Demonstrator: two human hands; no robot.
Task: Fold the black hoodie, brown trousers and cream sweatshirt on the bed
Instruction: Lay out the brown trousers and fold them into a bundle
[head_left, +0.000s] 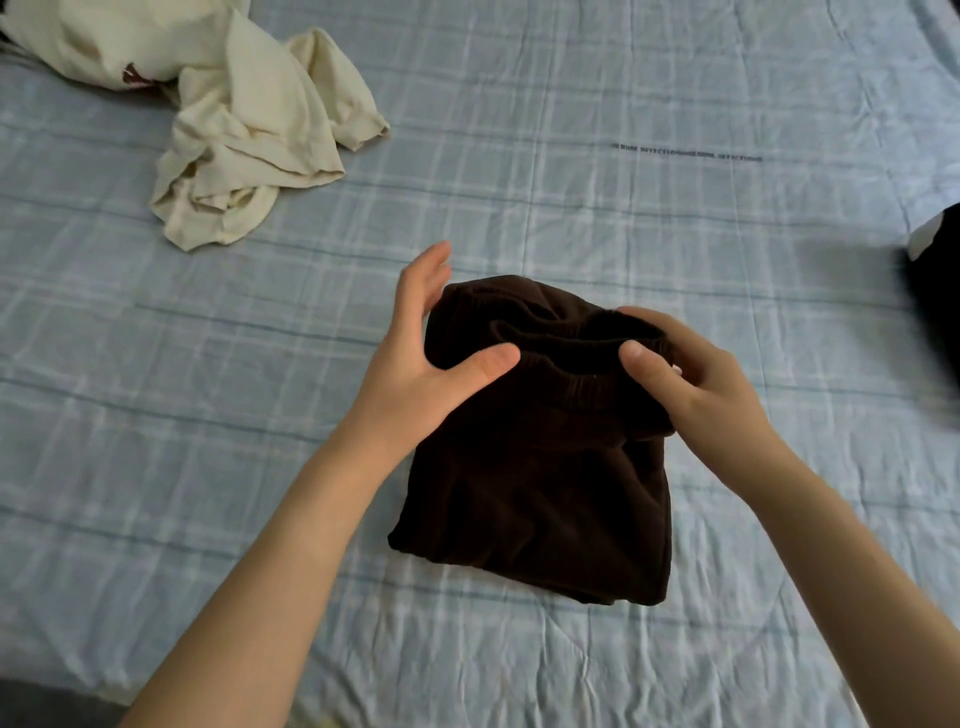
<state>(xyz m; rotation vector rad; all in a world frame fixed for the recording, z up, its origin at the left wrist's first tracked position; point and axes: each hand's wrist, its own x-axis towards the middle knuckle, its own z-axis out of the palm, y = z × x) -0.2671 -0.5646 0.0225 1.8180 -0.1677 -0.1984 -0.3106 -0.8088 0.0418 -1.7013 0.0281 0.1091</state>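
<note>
Brown trousers (535, 467): folded into a compact bundle, elastic waistband uppermost.
Left hand (421, 358): spread wide, thumb on waistband.
Right hand (691, 384): pinching waistband.

Your two bare forearms reach up from the lower frame toward the centre. Your left hand (415, 358) is spread wide, palm turned inward, thumb pointing right. Your right hand (685, 374) is curled, thumb meeting fingers in a pinch.

The bed (623, 218) is bare beyond and right of the trousers (535, 483). A sweatshirt (249, 145) blocks the far left, and a hoodie (935, 291) blocks the right edge.
</note>
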